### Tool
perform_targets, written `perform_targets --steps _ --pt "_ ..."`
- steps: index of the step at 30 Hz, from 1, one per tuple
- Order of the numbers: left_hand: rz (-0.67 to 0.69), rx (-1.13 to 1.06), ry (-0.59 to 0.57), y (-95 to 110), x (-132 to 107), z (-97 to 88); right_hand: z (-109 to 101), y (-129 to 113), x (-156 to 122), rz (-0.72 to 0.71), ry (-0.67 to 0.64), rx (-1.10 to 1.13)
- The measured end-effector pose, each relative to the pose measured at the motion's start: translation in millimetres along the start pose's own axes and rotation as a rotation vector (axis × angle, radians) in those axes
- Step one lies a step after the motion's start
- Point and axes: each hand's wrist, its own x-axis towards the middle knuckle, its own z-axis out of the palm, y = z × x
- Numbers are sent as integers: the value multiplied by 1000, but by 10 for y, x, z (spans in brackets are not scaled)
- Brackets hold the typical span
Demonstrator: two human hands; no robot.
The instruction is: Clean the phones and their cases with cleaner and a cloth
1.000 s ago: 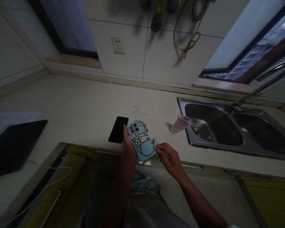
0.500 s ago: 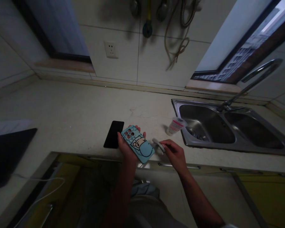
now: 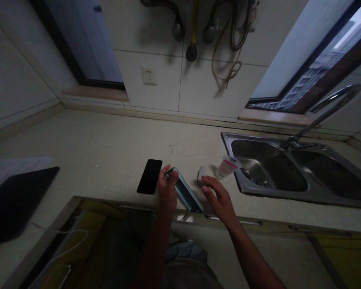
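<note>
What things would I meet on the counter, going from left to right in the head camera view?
Dark flat panel, black smartphone, light blue phone case held in the left hand, red-labelled plastic container, stainless steel double sink.

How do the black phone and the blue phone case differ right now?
The black phone lies flat on the counter, while the light-blue phone case is tilted up, nearly on edge, in the left hand. The phone shows a plain dark face; the case shows mostly its blue rim and little of its face. Both are slim, rounded rectangles.
</note>
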Motion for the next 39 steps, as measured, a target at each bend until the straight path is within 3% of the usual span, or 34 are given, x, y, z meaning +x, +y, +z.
perform_targets --steps 3,5,8,10,13,15,18,22,27,29,32,35,39 --pt "114 217 46 15 -23 31 71 -176 -73 121 -182 241" --pt "140 299 56 17 -50 49 153 -184 -91 230 -224 314" --pt "152 312 10 42 -36 20 256 -109 -64 396 -158 386" --pt "231 395 -16 103 42 -53 274 -69 -26 489 -100 472" --pt "511 812 -3 265 253 -243 237 -57 18 607 -15 570" --pt "610 1195 48 384 404 -391 204 -59 24 662 50 609" --pt "512 1646 69 509 556 -542 189 -47 1 718 115 652" --pt "406 1870 29 584 602 -518 236 -27 -24 768 149 702" --pt "294 1906 -21 678 643 -450 322 -3 25 787 214 801" --pt "285 1764 -14 710 651 -471 357 12 49 784 245 846" --pt "219 1337 -36 699 562 -473 417 15 65 771 263 890" --pt "167 1005 -110 564 352 -381 502 -38 65 743 220 918" --pt "330 1033 -135 250 79 -184 661 -161 50 728 158 969"
